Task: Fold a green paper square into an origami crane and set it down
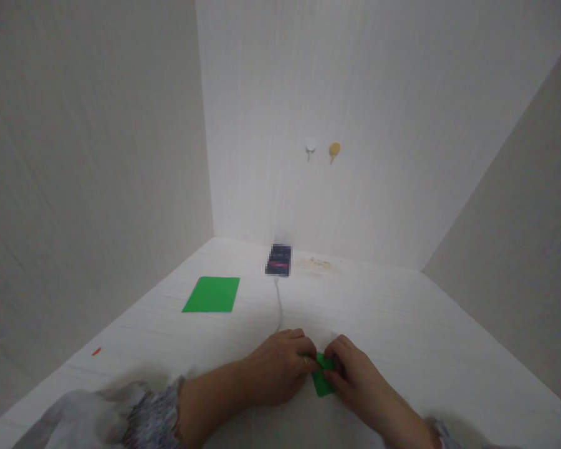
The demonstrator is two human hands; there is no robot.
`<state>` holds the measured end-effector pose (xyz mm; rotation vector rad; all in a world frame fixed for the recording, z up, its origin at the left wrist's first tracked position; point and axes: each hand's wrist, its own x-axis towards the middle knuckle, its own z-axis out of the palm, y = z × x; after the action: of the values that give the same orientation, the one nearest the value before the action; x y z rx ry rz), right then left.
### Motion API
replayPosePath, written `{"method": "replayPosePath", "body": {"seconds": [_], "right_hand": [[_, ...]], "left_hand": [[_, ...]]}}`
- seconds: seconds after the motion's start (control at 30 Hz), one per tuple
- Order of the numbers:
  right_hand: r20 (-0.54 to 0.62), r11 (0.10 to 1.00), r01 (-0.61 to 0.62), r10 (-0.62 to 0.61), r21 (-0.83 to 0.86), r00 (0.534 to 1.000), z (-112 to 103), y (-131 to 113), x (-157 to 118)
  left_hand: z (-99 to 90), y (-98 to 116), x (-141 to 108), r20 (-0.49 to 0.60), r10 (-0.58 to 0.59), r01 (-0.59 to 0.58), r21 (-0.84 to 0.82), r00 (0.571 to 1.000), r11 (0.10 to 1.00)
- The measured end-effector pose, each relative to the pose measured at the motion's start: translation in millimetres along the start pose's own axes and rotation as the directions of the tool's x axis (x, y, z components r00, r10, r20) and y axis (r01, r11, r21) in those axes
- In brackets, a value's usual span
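A small folded piece of green paper [324, 381] is held between my two hands, low in the head view and right of centre. My left hand [283, 368], with a ring on one finger, pinches its upper left side. On the right side, the fingers of my right hand [350, 374] are closed on the same paper. Part of the paper is hidden behind the fingertips. A flat green sheet [212, 294] lies on the white table [378, 312], further back and to the left.
A dark, blurred phone-like device [279, 260] lies near the back wall, with a pale cable [279, 302] running toward my left hand. A small red piece [96, 352] is at the left edge. White [311, 148] and yellow [335, 149] hooks are on the wall. Side walls enclose the table.
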<state>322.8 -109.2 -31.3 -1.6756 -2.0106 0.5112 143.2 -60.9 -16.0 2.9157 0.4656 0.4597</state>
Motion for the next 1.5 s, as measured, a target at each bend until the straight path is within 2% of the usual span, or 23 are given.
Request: {"method": "replayPosePath", "body": {"seconds": [0.17, 0.23, 0.3, 0.37, 0.4, 0.43, 0.47, 0.5, 0.57, 0.77, 0.97, 1.13, 1.33, 1.5], "right_hand": [[0.001, 0.997, -0.062, 0.062, 0.047, 0.998, 0.1, -5.9, -0.2], [0.095, 0.977, -0.126, 0.111, 0.174, 0.989, 0.5, -5.3, 1.5], [0.238, 0.919, -0.235, 0.162, 0.316, 0.957, -0.2, -2.5, 4.1], [0.303, 0.892, -0.268, 0.158, 0.363, 0.94, -4.1, 1.8, 7.0], [0.263, 0.918, -0.219, 0.133, 0.331, 0.956, -7.5, 4.1, 8.3], [0.184, 0.953, -0.101, 0.049, 0.285, 0.982, -11.6, 6.4, 9.6], [0.15, 0.97, 0.05, -0.087, 0.236, 0.985, -16.2, 8.6, 10.6], [0.133, 0.968, 0.153, -0.181, 0.199, 0.974, -20.8, 10.6, 11.5], [0.184, 0.955, 0.227, -0.262, 0.191, 0.947, -27.8, 13.7, 12.8], [0.188, 0.955, 0.253, -0.281, 0.157, 0.941, -23.1, 10.7, 12.3], [0.167, 0.957, 0.256, -0.276, 0.136, 0.946, -13.8, -1.6, 8.1], [0.189, 0.939, 0.304, -0.332, 0.162, 0.924, -14.2, -2.3, 5.9], [0.209, 0.911, 0.403, -0.413, 0.087, 0.887, -30.1, 8.0, 11.2], [0.242, 0.899, 0.432, -0.436, 0.073, 0.867, -33.6, 8.2, 11.1]], "left_hand": [[-0.1, 0.4, -0.7, 0.026, 0.03, -0.031, 0.007, 0.999, 1.0], [0.3, -1.0, -1.1, 0.019, 0.015, -0.015, -0.012, 1.0, 1.0], [0.2, -2.7, -1.3, 0.016, 0.006, -0.005, -0.036, 1.0, 0.999], [-0.5, -4.2, -1.3, 0.024, 0.015, -0.014, -0.045, 1.0, 0.999], [-1.1, -4.8, -1.1, 0.031, 0.022, -0.021, -0.043, 0.999, 0.999], [-1.8, -5.4, -0.8, 0.04, 0.03, -0.028, -0.04, 0.999, 0.999], [-2.6, -5.9, -0.5, 0.05, 0.038, -0.036, -0.038, 0.998, 0.999], [-3.5, -6.3, -0.3, 0.058, 0.044, -0.042, -0.04, 0.997, 0.998], [-4.8, -7.0, 0.0, 0.066, 0.05, -0.045, -0.068, 0.997, 0.997], [-4.6, -8.3, -0.4, 0.068, -0.021, 0.033, -0.192, 0.997, 0.981], [-2.6, -8.7, 0.1, 0.058, -0.077, 0.082, -0.085, 0.995, 0.993], [-2.3, -9.0, -1.0, 0.045, -0.027, 0.034, -0.147, 0.999, 0.989], [-2.9, -11.0, -1.3, 0.044, 0.068, -0.06, -0.172, 0.997, 0.983], [-4.2, -10.9, 0.2, 0.037, 0.075, -0.067, -0.189, 0.997, 0.98]]}}
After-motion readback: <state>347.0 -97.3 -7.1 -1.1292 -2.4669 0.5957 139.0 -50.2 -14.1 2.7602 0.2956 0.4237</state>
